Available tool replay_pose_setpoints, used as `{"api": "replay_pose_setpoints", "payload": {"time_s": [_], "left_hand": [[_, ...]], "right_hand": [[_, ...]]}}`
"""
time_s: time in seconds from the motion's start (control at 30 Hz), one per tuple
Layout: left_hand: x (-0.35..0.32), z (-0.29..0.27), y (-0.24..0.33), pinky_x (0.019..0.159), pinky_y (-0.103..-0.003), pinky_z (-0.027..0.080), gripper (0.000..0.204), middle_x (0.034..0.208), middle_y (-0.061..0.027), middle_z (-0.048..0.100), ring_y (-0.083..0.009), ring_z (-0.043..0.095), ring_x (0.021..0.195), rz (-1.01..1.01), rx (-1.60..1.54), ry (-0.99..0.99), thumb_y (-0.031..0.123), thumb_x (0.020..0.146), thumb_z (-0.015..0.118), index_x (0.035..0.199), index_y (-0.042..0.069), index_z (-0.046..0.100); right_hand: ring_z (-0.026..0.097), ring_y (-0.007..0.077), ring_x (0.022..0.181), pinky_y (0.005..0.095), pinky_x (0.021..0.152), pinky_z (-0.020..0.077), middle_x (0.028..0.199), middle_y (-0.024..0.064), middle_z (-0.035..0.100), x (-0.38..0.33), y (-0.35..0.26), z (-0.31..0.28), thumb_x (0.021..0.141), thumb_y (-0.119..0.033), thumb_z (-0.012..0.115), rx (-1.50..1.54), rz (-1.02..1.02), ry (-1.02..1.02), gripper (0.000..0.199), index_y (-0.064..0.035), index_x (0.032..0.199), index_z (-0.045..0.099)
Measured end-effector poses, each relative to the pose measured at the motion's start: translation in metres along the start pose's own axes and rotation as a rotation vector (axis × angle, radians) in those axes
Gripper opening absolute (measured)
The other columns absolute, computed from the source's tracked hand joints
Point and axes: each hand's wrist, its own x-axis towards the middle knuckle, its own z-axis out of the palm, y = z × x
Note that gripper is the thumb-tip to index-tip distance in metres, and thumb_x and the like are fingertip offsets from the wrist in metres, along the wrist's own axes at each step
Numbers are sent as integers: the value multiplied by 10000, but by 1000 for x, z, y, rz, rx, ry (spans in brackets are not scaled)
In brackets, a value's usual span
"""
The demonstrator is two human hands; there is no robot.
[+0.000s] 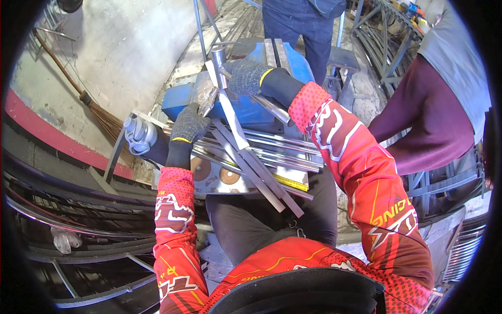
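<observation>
A grey knit glove with a yellow cuff covers my right hand (pixel 246 77). It is closed round the handle of a hammer with a cylindrical metal head (pixel 219 62). A shiny tube (pixel 273 109), apparently that handle's other end, shows below the wrist. My left hand (pixel 190 124), gloved alike, is closed at the near left of the blue metal vise (pixel 251 107). From its fingers sticks a short shiny metal piece (pixel 208 101), its lower part hidden. A pale flat bar (pixel 231 118) runs between the hands, past the hammer head and down toward me.
Shiny tubes (pixel 282 146) and flat bars (pixel 256 175) lie across the bench before my lap, beside a yellow tape-like strip (pixel 291 182). A grey-blue bottle (pixel 139 136) stands left, near a broom (pixel 104 115). Two people stand close, one beyond the vise (pixel 300 23), one right (pixel 434 110).
</observation>
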Motion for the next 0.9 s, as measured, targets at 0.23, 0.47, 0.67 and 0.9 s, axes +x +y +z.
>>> {"api": "replay_pose_setpoints", "payload": {"time_s": [0.23,0.47,0.67,0.9], "left_hand": [[-2,-1,6,967,-509,501,486,1140,-318,653,-470,622,1108,-53,40,13,262,790,676,1182,-17,612],[-4,-12,12,979,-505,500,486,1175,-302,651,-448,620,1145,-55,181,-66,240,819,651,1233,-6,583],[0,-20,15,999,-479,497,466,1245,-272,638,-424,611,1187,-54,207,-57,218,833,624,1246,6,585],[-6,-25,28,988,-472,513,494,1223,-241,665,-386,636,1172,-99,218,-81,294,824,712,1234,41,608]], "right_hand": [[730,345,735,451,555,579,942,220,712,9,10,6,819,-115,607,-111,-92,50,291,-21,1093,626],[719,314,728,425,586,572,893,203,697,6,0,9,799,-131,664,-18,-9,28,316,-25,1095,623],[707,292,685,417,582,562,853,186,688,-9,-1,4,838,-139,656,116,-29,199,318,-39,1134,599],[687,411,859,468,776,555,913,231,676,-23,-24,-53,863,-193,608,-8,-439,765,337,-64,1174,592]]}}
